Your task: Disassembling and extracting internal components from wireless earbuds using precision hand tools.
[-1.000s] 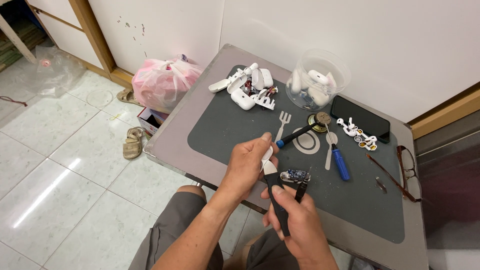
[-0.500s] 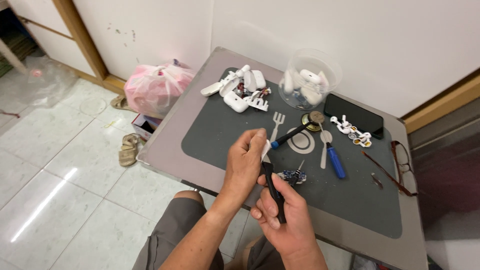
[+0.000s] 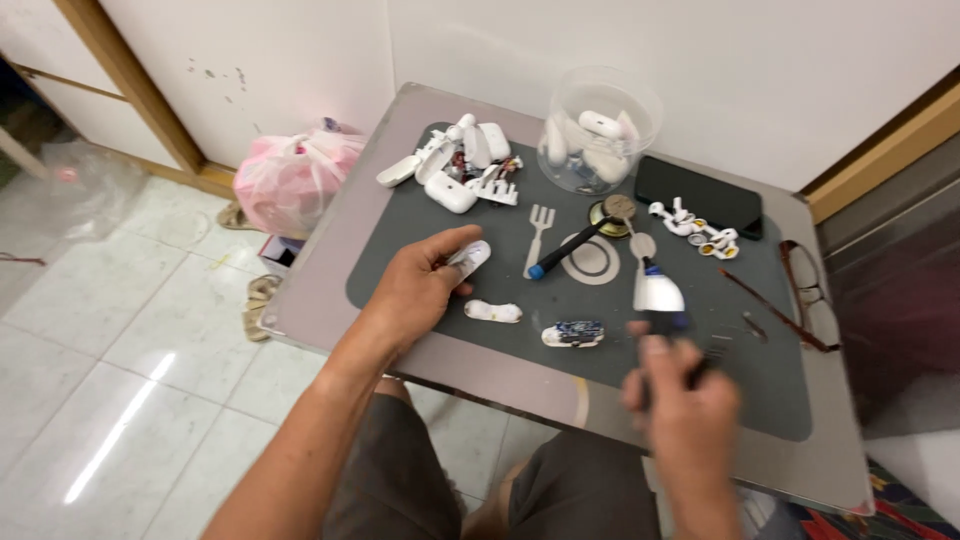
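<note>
Your left hand (image 3: 420, 290) pinches a small white plastic piece (image 3: 470, 258) over the dark mat (image 3: 400, 255). Your right hand (image 3: 680, 410), blurred, is closed around a dark tool (image 3: 700, 372) near the mat's front edge.

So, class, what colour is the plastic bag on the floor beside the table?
Pink, with a whiter knotted top: the plastic bag, seen in the head view.

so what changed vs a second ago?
The hands have parted. The left hand moved left, holding a white shell piece. The right hand swung right with the dark tool, blurred. A second white piece and the circuit board lie on the mat between them. Jar, fork and phone stayed put.
</note>
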